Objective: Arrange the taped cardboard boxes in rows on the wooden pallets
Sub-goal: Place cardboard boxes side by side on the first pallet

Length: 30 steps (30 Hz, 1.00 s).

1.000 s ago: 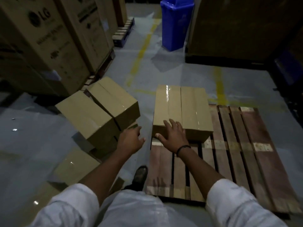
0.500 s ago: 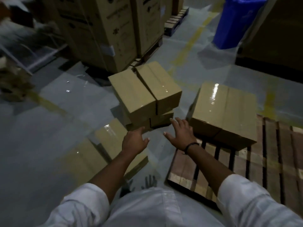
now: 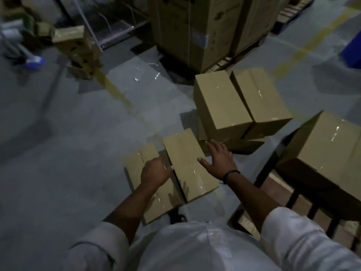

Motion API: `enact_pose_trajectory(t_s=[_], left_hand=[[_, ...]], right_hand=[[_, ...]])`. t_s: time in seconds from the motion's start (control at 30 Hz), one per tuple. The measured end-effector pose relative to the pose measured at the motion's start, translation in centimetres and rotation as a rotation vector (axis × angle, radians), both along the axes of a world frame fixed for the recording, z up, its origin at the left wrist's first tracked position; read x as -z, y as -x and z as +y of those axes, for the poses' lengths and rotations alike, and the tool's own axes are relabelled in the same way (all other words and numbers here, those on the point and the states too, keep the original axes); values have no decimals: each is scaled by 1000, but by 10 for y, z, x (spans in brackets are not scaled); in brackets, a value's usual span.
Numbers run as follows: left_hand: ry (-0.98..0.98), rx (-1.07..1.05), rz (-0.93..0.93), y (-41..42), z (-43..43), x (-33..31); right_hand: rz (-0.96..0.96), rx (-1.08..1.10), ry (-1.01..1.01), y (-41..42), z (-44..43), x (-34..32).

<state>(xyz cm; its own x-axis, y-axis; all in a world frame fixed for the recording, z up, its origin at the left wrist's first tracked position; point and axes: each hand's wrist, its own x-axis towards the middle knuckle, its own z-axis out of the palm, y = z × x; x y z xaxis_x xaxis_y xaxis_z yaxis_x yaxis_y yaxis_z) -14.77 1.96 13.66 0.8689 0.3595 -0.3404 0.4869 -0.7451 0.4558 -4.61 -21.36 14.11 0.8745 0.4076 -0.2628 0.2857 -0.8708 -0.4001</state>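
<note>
Down on the floor [image 3: 78, 153], right hand [image 3: 219, 159] grip wide, left hand [image 3: 156, 171] unclear; I should hold the box [image 3: 187, 153] by both sides.

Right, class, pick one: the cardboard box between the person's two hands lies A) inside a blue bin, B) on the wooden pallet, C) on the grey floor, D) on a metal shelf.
C: the box between the left hand and right hand rests on the grey floor, beside the pallet, not on it.

Dim warehouse; glossy grey floor [image 3: 78, 118], yellow line [image 3: 117, 92], wire rack [image 3: 109, 26].
</note>
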Motion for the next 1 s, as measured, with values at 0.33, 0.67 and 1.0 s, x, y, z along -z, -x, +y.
enact_pose_trajectory(t_s=[0.33,0.67,1.0], left_hand=[[114,-37,161,-8,-22,95],[-22,86,284,-71,-75,317],[-90,-90,263,-133,-48,507]], right_hand=[[158,9,155,-15,3,98],[265,-199,287,-85,-6,329],[187,-300,215,-173,26,507]])
